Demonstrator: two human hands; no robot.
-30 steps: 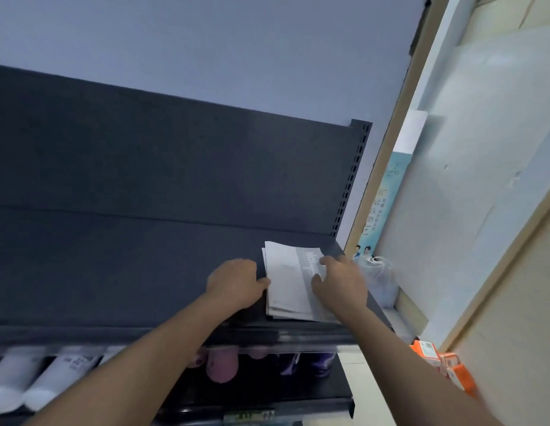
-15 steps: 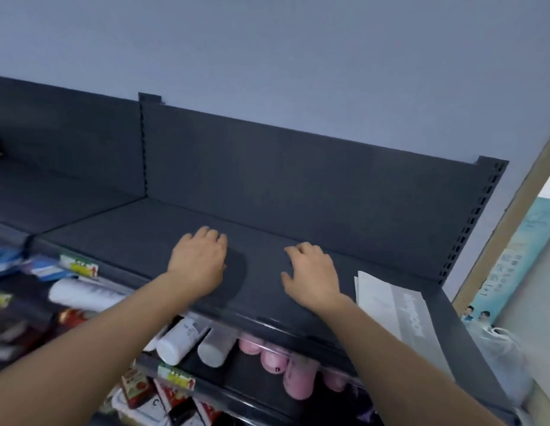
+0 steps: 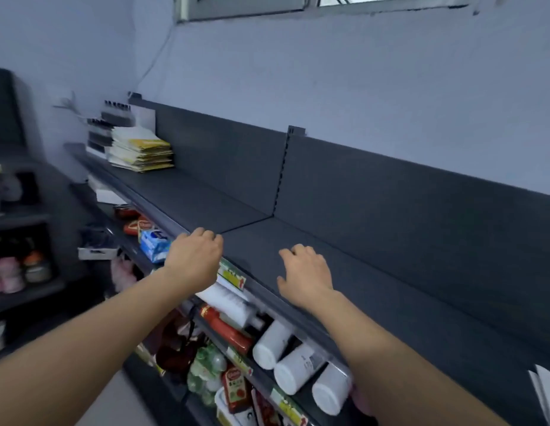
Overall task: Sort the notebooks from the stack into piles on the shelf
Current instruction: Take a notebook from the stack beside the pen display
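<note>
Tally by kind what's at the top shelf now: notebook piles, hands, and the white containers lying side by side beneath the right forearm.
Notebook piles: 2 (yellow-and-white stack far left; white pile cut off at the right edge)
Hands: 2 (left hand, right hand, both holding nothing)
White containers: 3
Total: 7

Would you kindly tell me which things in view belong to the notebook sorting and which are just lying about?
Job in hand:
- stack of notebooks, far end of the top shelf
- white paper edge at lower right, probably a sorted pile
- left hand and right hand, both empty

Lying about, on the lower shelves:
- white bottles
- red bottle
- blue packet
- red carton
</note>
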